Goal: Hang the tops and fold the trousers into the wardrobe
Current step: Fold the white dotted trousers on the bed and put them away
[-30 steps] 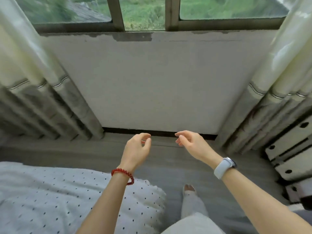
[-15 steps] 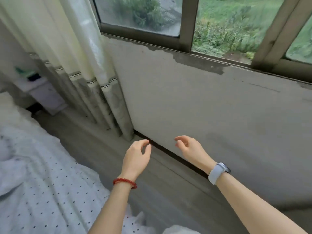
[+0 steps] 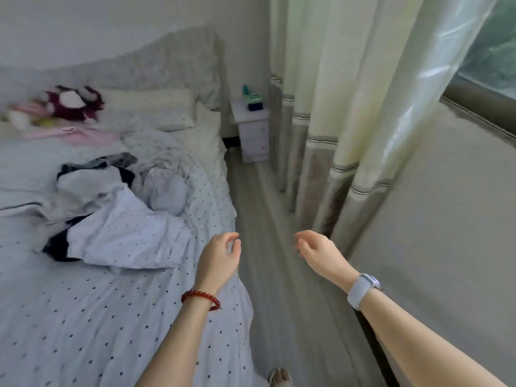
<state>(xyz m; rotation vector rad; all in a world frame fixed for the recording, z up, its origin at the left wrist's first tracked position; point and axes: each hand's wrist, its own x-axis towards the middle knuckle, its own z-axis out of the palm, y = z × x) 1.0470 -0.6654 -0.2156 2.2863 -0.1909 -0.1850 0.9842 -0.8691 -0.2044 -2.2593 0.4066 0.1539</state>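
Note:
A heap of clothes point(image 3: 92, 177), white, grey and dark, lies crumpled on the bed point(image 3: 83, 317) at the left. A pink garment point(image 3: 75, 134) lies further back near the pillows. My left hand point(image 3: 219, 259), with a red bead bracelet at the wrist, hovers over the bed's right edge with loosely curled fingers, holding nothing. My right hand point(image 3: 318, 254), with a white watch at the wrist, hangs over the floor, fingers also relaxed and empty. Both hands are well short of the clothes. No wardrobe is in view.
A dotted duvet point(image 3: 125, 236) is bunched beside the clothes. Plush toys point(image 3: 69, 103) sit by the pillows. A small white nightstand point(image 3: 254, 129) stands at the bed's far corner. Long curtains point(image 3: 335, 107) and a wall under a window bound a narrow strip of wooden floor point(image 3: 279, 275).
The view has swung left from the window wall to the bed and its clothes. Both hands stay raised, empty and loosely curled.

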